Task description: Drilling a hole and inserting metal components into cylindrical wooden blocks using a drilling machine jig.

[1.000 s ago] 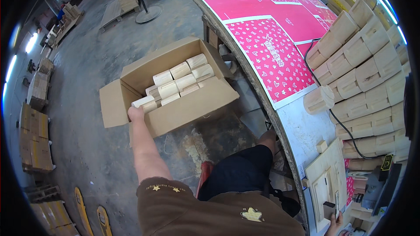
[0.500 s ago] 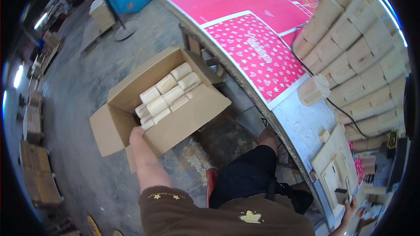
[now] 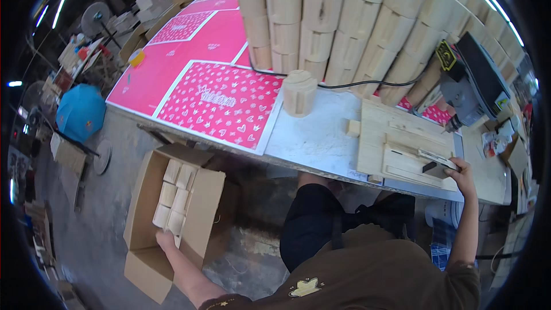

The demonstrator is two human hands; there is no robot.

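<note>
Head view: my left hand (image 3: 166, 240) reaches into the near end of a cardboard box (image 3: 202, 212) that stands to the left of the bench (image 3: 313, 143), its fingers at the nearest of the pale wooden blocks (image 3: 167, 194). Their tips are hidden, so I am unable to say whether they grasp a block or merely touch it. The blocks lie inside the box in two rows, side by side, and I judge that packing them this close keeps them from rolling. A near flap (image 3: 148, 275) folds outward, which seems to leave my arm a free way in. My right hand (image 3: 462, 177) is over on the bench, fingers bent at the near right corner of a wooden board (image 3: 373, 132), beside a small dark piece (image 3: 428, 167); whether they clench something or only rest is not clear to me, though the hand may be steadying that end. The board lies flat in front of a grey machine (image 3: 468, 106), probably to be handy to it. Farther off, more blocks stand in tall columns (image 3: 321, 20), likely stacked to save bench space, and a single upright block (image 3: 299, 95) stands nearer, just beside the pink printed sheets (image 3: 212, 100).
</note>
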